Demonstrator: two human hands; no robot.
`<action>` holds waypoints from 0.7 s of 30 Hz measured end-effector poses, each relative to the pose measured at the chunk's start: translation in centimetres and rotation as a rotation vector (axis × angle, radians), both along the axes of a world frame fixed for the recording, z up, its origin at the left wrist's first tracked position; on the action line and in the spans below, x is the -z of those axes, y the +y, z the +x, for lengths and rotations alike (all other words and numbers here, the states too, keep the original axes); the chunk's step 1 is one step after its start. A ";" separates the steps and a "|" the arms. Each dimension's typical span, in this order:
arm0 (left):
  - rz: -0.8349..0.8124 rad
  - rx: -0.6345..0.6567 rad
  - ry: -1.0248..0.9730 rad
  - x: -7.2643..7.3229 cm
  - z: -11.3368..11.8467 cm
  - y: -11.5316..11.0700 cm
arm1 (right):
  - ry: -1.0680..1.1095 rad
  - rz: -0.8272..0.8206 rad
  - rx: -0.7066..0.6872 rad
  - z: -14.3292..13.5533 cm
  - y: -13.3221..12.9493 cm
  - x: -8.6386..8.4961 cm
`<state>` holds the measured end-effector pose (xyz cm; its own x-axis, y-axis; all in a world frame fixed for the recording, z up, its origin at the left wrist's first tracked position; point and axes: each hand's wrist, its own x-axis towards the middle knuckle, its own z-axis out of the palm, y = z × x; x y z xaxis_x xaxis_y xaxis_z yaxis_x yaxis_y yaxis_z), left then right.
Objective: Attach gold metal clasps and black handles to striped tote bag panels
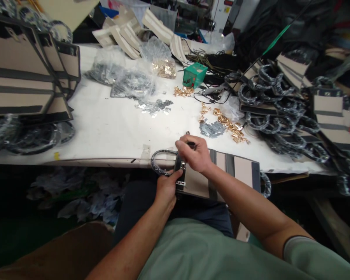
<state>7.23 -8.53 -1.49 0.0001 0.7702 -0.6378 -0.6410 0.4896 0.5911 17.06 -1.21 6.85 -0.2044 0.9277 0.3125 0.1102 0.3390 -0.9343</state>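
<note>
A beige and black panel [196, 181] lies across my lap at the table edge, with a plastic-wrapped ring handle [160, 157] at its left end and another [266, 184] at its right. My left hand [167, 188] grips the panel's left end, thumb on top beside small metal fittings [182, 166]. Just above, my right hand [195, 152] is closed round a dark tool [191, 145], whose tip is hidden. Its fist rests over the black strip at the panel's left end.
On the white table [111, 128] lie gold metal pieces [230, 124], grey metal strips [212, 128], silver plates [154, 107] and a green box [195, 74]. Beige panels [17, 58] stand at left. Wrapped handles [275, 101] are heaped at right.
</note>
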 end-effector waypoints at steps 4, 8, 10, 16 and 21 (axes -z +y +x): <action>0.016 0.030 0.002 0.2 -0.1 -0.1 | 0.166 0.113 0.090 0.4 -0.8 0.2; 0.003 0.003 0.011 0.0 -0.1 -0.2 | 0.082 0.069 0.133 0.2 -1.4 3.0; 0.002 0.010 0.007 0.0 -0.1 -0.1 | 0.080 0.024 0.147 0.7 -1.3 4.0; -0.016 0.094 0.026 0.1 -0.3 0.1 | 0.380 -0.065 0.323 2.8 0.6 4.3; 0.162 0.285 0.261 0.6 -3.2 -1.6 | 0.443 -0.196 0.305 3.1 2.7 4.3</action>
